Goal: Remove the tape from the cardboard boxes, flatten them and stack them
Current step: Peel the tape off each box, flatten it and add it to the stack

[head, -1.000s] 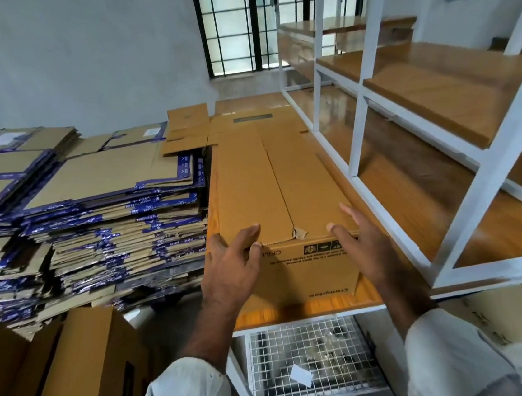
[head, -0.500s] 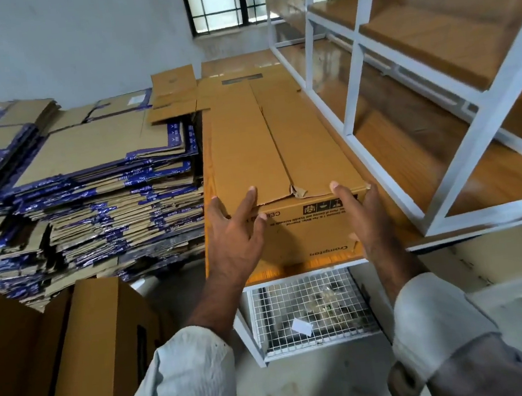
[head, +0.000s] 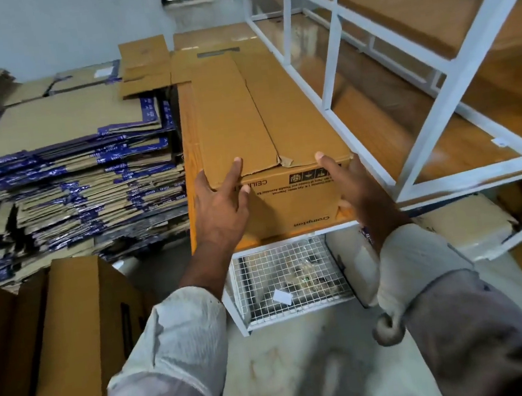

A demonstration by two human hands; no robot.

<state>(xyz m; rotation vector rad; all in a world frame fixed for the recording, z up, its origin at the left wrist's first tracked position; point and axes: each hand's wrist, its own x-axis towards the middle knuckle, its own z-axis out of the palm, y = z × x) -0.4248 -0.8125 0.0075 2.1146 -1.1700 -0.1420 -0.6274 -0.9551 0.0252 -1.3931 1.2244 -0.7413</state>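
Item: long cardboard box (head: 263, 113), lying lengthwise on the wooden table (head: 190, 147), top flaps shut, torn scrap at the near seam. My left hand (head: 222, 208) grips its near left corner, thumb on top; my right hand (head: 355, 192) clasps the near right corner. Flattened boxes (head: 71, 173) stacked to the left; white shelving (head: 329, 69) to the right.

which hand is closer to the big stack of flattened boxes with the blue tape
Left. The left hand grips the box's near left corner, on the side facing the flattened stack; the right hand holds the opposite corner, further away.
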